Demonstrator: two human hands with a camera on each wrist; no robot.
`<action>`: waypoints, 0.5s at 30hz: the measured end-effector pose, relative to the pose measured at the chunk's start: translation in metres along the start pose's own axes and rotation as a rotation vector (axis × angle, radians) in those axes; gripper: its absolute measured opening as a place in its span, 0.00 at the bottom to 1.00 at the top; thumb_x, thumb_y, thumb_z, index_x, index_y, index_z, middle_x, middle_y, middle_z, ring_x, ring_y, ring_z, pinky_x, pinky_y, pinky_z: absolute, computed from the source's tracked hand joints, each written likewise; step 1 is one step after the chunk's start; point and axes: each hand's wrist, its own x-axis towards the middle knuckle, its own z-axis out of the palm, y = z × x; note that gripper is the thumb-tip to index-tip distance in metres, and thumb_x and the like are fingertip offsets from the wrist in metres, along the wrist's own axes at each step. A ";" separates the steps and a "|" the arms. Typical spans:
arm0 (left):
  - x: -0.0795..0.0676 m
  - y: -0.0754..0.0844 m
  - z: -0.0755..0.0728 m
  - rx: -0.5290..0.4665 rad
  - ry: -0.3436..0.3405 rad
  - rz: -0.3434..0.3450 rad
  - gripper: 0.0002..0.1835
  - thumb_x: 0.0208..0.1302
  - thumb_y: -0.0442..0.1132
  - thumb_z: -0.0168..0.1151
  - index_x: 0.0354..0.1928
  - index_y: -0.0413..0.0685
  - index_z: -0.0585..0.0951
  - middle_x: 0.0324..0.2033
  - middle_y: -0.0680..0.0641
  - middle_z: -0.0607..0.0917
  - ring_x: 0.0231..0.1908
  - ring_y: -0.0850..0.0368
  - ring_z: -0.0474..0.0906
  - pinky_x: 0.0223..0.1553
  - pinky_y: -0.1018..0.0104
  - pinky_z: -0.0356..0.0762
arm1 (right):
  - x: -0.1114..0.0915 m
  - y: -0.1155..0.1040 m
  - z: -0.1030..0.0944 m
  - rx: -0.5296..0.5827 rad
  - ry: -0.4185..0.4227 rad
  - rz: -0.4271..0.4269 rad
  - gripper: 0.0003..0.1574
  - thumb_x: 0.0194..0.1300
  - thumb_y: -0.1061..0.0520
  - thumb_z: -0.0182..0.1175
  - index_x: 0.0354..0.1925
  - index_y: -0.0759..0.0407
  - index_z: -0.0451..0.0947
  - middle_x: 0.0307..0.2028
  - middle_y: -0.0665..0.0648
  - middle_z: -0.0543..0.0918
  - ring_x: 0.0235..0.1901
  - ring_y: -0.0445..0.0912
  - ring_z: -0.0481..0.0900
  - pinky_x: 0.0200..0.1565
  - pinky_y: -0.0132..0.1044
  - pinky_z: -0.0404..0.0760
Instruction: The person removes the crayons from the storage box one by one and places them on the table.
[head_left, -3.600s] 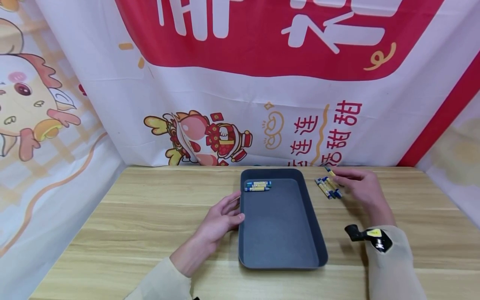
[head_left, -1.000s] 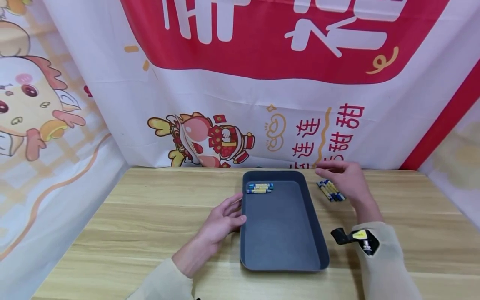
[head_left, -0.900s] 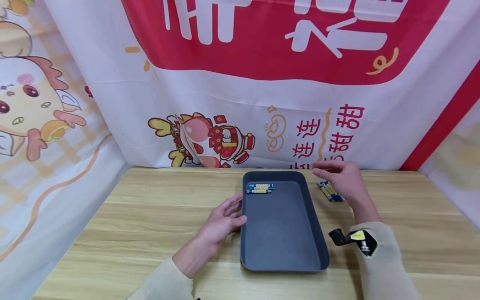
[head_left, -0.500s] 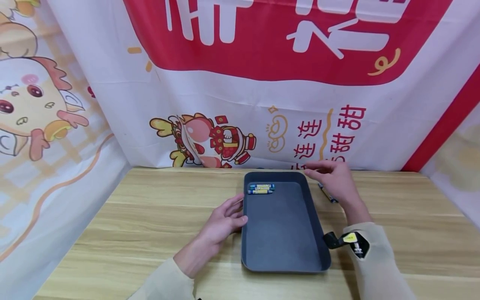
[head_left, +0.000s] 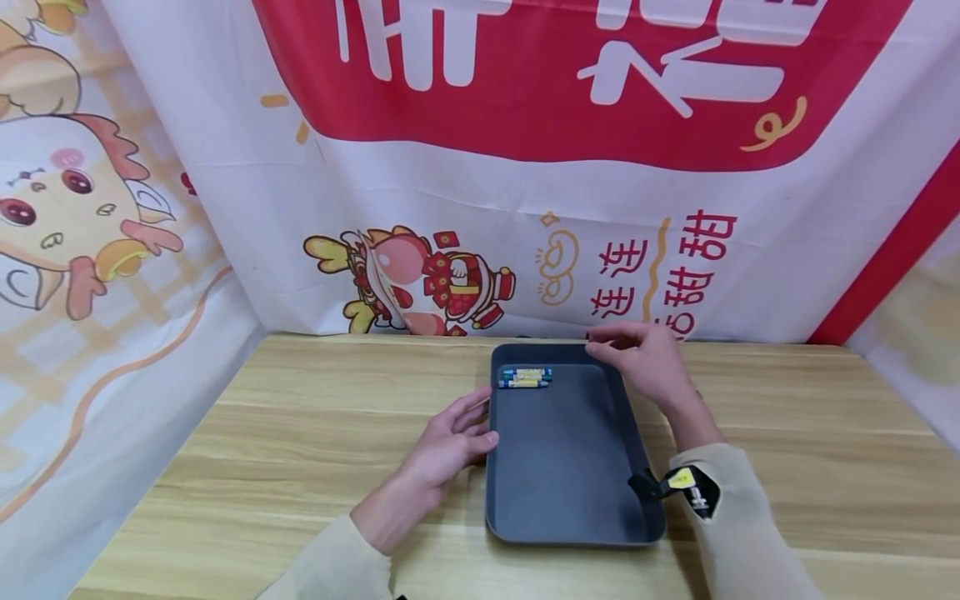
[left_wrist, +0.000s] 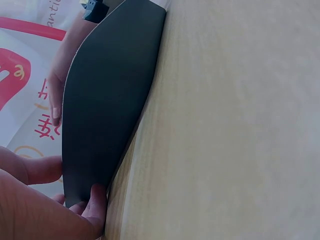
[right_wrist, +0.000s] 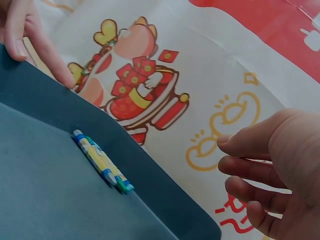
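Note:
A dark grey rectangular tray (head_left: 562, 467) lies on the table, long side running away from me. Several blue-and-yellow crayons (head_left: 523, 384) sit side by side in its far left corner. My left hand (head_left: 442, 446) holds the tray's left wall, thumb at the rim and fingers against the outside, as the left wrist view also shows. Over the tray's far right corner, my right hand (head_left: 645, 362) has thumb and forefinger nearly together. A small dark crayon tip (head_left: 588, 337) shows at those fingertips; the rest is hidden. In the right wrist view its other fingers (right_wrist: 252, 175) are bent.
The wooden table (head_left: 300, 442) extends to both sides of the tray. A printed cloth (head_left: 420, 183) hangs right behind its far edge. The other crayons right of the tray are almost wholly hidden by my right wrist.
My right hand has moved left from beside the crayons on the table to over the tray's far right corner. The left hand and the crayons in the tray have stayed put.

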 end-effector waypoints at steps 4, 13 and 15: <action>0.000 0.000 0.000 0.003 0.001 -0.001 0.37 0.73 0.29 0.62 0.81 0.57 0.67 0.79 0.40 0.69 0.75 0.40 0.72 0.74 0.44 0.74 | 0.003 -0.006 0.009 -0.016 -0.011 -0.014 0.21 0.73 0.47 0.69 0.59 0.52 0.88 0.53 0.58 0.90 0.49 0.52 0.81 0.47 0.38 0.81; 0.000 -0.001 0.000 0.001 0.003 0.000 0.37 0.73 0.29 0.62 0.81 0.57 0.67 0.79 0.40 0.69 0.75 0.40 0.72 0.74 0.44 0.74 | 0.011 -0.022 0.032 -0.014 -0.041 -0.042 0.18 0.73 0.50 0.69 0.58 0.50 0.89 0.52 0.57 0.90 0.49 0.52 0.82 0.48 0.40 0.80; 0.000 -0.001 0.000 0.002 0.003 0.003 0.37 0.73 0.29 0.62 0.81 0.57 0.67 0.79 0.40 0.69 0.75 0.40 0.72 0.74 0.44 0.74 | 0.013 -0.024 0.037 -0.013 -0.046 -0.052 0.18 0.72 0.50 0.69 0.58 0.50 0.89 0.52 0.57 0.91 0.49 0.53 0.83 0.48 0.40 0.80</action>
